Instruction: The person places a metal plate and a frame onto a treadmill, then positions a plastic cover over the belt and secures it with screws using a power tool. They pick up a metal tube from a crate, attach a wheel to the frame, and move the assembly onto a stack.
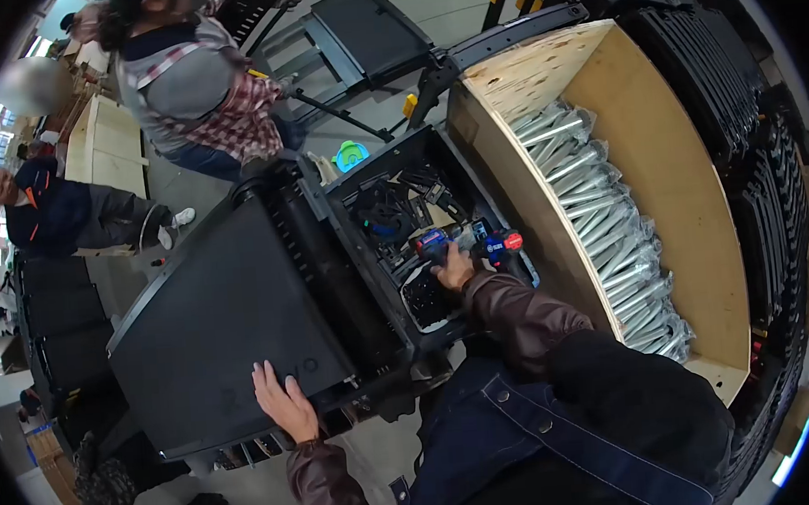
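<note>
My left hand [286,409] lies flat with its fingers spread on the near edge of a large black panel [231,321]. My right hand [455,269] reaches into a black tool bin [450,160], its fingers curled around a blue-and-black cordless drill [433,243]. Part of that drill is hidden by the hand. Just right of the hand lies a second cordless drill [504,245], red and blue. Below the fingers, a tray of small black fasteners [426,298] sits in the bin. Dark loose parts [429,194] fill the bin's far end.
A tall wooden crate [532,201] holding plastic-wrapped metal tubes [609,229] stands close on the right. Black metal frames [691,63] are stacked beyond it. One person [187,89] bends near the bin's far end; another person [73,205] is at the left.
</note>
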Tool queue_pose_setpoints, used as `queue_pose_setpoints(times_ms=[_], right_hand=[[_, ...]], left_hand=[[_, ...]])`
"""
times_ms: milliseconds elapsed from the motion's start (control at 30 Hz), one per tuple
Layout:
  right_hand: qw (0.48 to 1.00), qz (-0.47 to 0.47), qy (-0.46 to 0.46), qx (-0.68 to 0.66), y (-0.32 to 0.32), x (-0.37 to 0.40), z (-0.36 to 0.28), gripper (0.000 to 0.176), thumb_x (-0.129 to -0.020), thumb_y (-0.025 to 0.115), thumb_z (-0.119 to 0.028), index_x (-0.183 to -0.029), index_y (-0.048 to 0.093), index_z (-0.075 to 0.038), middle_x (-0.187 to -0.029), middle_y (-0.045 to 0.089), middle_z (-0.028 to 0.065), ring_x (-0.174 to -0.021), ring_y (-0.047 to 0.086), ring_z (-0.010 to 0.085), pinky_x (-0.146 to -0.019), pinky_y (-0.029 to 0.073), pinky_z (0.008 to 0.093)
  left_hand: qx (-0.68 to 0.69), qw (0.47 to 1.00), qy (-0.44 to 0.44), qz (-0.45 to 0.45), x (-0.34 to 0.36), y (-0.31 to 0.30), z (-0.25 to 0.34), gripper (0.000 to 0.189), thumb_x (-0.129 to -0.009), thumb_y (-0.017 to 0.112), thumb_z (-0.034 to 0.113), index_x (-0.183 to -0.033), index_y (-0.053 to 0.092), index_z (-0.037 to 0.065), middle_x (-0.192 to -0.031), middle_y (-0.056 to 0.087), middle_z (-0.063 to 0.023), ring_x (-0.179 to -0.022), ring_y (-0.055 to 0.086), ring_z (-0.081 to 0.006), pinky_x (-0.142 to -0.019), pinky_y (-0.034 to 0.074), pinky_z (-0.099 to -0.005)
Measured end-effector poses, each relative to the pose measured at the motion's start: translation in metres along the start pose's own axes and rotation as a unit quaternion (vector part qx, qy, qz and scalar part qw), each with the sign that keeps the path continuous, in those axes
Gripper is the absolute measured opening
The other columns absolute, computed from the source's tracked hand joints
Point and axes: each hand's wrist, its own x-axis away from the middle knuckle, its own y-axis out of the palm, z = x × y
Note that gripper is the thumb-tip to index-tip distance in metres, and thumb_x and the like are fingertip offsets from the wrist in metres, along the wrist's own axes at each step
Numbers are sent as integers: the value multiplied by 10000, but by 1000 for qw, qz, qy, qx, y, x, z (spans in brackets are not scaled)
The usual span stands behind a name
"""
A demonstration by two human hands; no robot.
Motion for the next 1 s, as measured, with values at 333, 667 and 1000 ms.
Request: queue_pose_setpoints(times_ms=[333, 667, 1000], right_hand=[[984, 41, -147, -95, -31, 25, 49, 529, -878, 802, -244, -1282, 607, 36, -1118, 707, 151, -995, 671, 226, -895, 533, 333], [886, -186, -100, -413, 47, 313, -89, 365, -1033, 576, -450, -1126, 629, -101, -887, 665, 66, -735, 647, 185, -633, 519, 307], [532, -171, 126, -820, 248, 246, -139, 661, -979, 305, -642, -1342, 586, -166, -1361, 618, 105, -1245, 562, 385, -1046, 420, 590]], left_hand=[[-38, 998, 3, 51, 13, 3, -2, 501, -998, 574, 341, -1441, 532, 110, -1526, 463, -129, -1448, 385, -315, -1173, 270, -538], [154, 979, 129, 22, 35, 12, -51, 553, -1009, 561, 369, -1463, 497, 60, -1580, 342, -249, -1478, 303, -403, -1214, 227, -521], [143, 960, 224, -88, 1, -11, -112, 543, -1012, 558, 390, -1458, 511, 85, -1562, 456, -94, -1467, 372, -289, -1193, 252, -545]])
